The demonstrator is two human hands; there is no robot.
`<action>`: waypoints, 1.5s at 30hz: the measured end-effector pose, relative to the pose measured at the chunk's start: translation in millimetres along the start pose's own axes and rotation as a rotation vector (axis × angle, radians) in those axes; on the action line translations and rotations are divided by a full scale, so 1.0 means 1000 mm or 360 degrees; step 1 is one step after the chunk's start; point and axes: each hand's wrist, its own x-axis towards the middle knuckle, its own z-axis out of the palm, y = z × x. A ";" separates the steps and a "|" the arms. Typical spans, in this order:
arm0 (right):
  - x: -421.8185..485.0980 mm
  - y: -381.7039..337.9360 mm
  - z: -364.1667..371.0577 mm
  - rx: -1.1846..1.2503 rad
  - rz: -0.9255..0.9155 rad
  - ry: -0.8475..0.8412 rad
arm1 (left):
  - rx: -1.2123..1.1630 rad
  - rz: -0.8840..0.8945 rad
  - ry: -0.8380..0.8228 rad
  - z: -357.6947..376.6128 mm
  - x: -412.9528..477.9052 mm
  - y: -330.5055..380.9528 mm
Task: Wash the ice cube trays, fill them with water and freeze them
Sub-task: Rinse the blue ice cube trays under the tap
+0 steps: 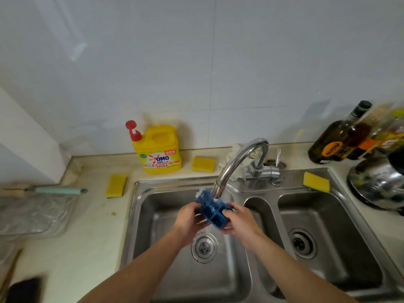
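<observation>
Tray point(213, 212): blue, gripped at either end by left hand point(188, 221) and right hand point(237, 221), tilted under tap point(238, 162) over sink point(140, 215), seemingly for rinsing and draining.

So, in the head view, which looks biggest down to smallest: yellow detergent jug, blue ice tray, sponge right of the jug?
1. detergent jug
2. blue ice tray, partly covered
3. sponge, clearly smallest
</observation>
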 end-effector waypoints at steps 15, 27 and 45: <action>0.029 -0.012 0.017 -0.0035 -0.0016 -0.0171 | 0.0640 0.0262 0.0275 -0.005 -0.005 0.015; 0.034 -0.011 0.021 -0.0310 -0.0201 -0.0040 | 0.0577 0.0142 0.0289 0.000 -0.002 0.008; 0.032 -0.015 0.011 -0.0630 -0.0577 0.0209 | -0.0044 0.0106 0.0190 0.044 0.007 -0.005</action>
